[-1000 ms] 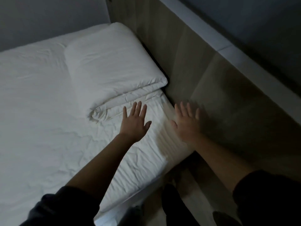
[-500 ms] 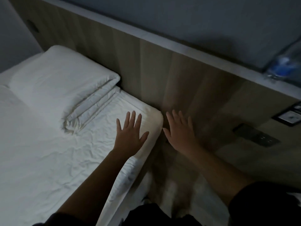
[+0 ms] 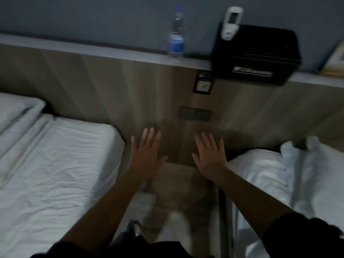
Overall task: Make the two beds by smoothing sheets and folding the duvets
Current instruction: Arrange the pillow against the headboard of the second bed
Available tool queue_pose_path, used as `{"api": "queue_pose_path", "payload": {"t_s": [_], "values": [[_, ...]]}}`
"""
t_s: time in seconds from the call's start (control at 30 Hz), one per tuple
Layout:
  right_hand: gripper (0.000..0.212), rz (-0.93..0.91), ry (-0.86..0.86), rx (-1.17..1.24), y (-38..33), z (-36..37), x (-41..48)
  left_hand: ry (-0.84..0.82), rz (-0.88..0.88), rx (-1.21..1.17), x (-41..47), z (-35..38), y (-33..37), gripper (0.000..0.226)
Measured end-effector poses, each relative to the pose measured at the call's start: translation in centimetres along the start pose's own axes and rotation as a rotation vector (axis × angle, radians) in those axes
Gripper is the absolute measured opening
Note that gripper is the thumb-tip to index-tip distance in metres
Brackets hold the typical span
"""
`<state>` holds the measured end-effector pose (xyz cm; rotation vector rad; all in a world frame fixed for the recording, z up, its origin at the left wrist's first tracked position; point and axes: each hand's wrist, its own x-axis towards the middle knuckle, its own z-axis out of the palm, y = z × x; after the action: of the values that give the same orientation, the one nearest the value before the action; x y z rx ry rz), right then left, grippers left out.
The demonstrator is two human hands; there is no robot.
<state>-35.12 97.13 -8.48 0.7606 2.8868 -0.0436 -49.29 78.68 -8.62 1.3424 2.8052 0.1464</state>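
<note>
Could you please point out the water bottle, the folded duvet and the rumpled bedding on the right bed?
water bottle [image 3: 176, 43], head view, on its blue label.
folded duvet [image 3: 14, 107], head view, on its top layer near the left edge.
rumpled bedding [image 3: 297, 174], head view, on a bright fold atop the right bed.

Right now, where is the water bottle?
Head view, upper centre: the water bottle stands on the ledge above the wooden headboard, just left of the black holder with the remote control.

Left bed [image 3: 55, 164] smooth, duvet [image 3: 14, 112] folded; right bed [image 3: 270, 175] rumpled.
</note>
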Motion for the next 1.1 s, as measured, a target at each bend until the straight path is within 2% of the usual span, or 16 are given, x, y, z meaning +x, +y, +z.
{"api": "queue_pose_path", "payload": {"t_s": [0.23,0.47,0.9,1.0,1.1], "values": [[0.066,0.302,-0.083,0.021,20.8,3.9,-12.5,-0.123,0.157,-0.033,0.2,2.5,21.1,0.080],[0.067,0.593,-0.219,0.111,33.9,8.0,-19.0,-0.243,0.377,0.009,3.1,5.0,34.4,0.078],[0.066,1.021,-0.341,0.392,43.2,16.4,-27.3,-0.612,0.669,0.073,8.2,14.7,51.3,0.078],[0.075,1.085,-0.311,0.478,44.5,18.2,-28.0,-0.705,0.717,0.076,7.8,17.6,53.8,0.079],[0.089,1.132,-0.300,0.548,45.9,19.7,-28.7,-0.821,0.666,0.036,7.0,20.5,55.9,0.085]]}}
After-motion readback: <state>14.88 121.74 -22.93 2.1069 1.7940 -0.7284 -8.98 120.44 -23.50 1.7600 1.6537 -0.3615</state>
